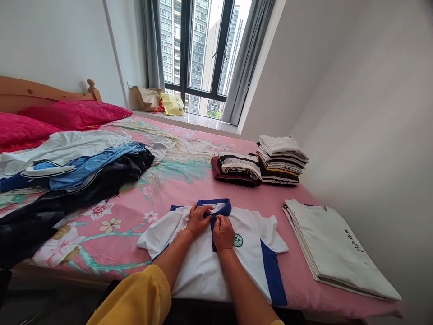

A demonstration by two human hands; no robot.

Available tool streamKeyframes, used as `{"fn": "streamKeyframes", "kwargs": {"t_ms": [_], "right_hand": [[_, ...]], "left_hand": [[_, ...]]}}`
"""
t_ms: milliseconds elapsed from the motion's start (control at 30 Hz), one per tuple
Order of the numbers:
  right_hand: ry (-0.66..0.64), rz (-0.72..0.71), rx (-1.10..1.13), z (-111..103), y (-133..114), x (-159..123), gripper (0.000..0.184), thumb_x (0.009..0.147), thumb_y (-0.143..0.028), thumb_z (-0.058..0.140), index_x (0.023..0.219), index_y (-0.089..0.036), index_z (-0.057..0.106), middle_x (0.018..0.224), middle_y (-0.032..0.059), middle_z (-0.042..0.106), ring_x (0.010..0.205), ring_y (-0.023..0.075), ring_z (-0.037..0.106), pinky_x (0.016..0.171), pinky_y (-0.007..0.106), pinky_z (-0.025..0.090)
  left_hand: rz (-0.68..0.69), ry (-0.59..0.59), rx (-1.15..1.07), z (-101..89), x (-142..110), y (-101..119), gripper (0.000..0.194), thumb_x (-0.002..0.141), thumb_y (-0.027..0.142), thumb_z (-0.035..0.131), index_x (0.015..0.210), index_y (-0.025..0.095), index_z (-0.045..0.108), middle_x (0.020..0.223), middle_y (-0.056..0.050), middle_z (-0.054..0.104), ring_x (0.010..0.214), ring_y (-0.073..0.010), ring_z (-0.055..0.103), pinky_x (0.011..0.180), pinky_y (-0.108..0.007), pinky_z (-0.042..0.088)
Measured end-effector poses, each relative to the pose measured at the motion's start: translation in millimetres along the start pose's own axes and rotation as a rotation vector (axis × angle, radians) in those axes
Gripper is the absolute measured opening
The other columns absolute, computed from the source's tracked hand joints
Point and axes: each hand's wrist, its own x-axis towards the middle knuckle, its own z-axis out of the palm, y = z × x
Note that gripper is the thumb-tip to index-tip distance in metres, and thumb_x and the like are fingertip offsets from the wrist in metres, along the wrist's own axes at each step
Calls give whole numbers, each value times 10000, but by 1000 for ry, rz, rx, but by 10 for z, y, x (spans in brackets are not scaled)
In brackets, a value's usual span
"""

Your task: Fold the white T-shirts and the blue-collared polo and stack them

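Observation:
A white polo shirt (203, 266) with a blue collar, blue side panels and a green chest badge lies face up on the pink floral bed (176, 180). My left hand (198, 220) and my right hand (222, 231) meet at the blue button placket just under the collar. Both pinch the placket fabric with closed fingers, thumbs toward each other.
A heap of unfolded clothes (77, 167), white, blue and black, covers the bed's left side below red pillows (71, 113). Two stacks of folded garments (280, 159) stand at the far right. A folded white shirt (334, 250) lies at the right edge. Bags (169, 103) sit on the windowsill.

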Motion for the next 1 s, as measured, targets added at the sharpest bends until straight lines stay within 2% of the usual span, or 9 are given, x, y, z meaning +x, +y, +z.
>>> {"fn": "streamKeyframes", "kwargs": {"t_ms": [200,433,633,767,1000], "right_hand": [[-18,11,36,4,19,7,279,869,-250,360,953,-185,618,954,57,631,903,197,568,774,289,405],[-7,22,91,8,31,13,324,856,-270,351,976,-171,635,985,74,642,924,202,580,800,301,425],[-54,45,177,-49,22,19,323,834,-288,374,979,-181,643,1005,61,651,933,192,585,827,291,432],[-133,104,235,-92,22,40,332,842,-315,363,984,-220,646,938,21,672,861,175,600,751,267,443],[-192,157,142,-75,36,79,219,818,-375,451,930,-256,596,778,-40,665,697,161,591,617,253,389]], "left_hand": [[-23,-56,-31,-12,13,14,374,704,177,584,1064,278,572,878,43,705,1004,-176,599,1119,-460,112],[-62,-50,-58,-6,36,0,173,752,234,568,925,238,564,942,16,692,921,-160,627,1116,-451,119],[-63,-44,-42,-2,46,-10,141,717,219,589,856,241,582,918,25,689,904,-165,613,1119,-454,118],[-55,-60,-37,-14,47,4,149,702,182,570,835,244,594,882,35,696,880,-161,610,1120,-467,110],[-45,-92,-44,-39,40,16,120,701,190,559,806,230,603,820,47,684,839,-149,611,1123,-464,113]]}}
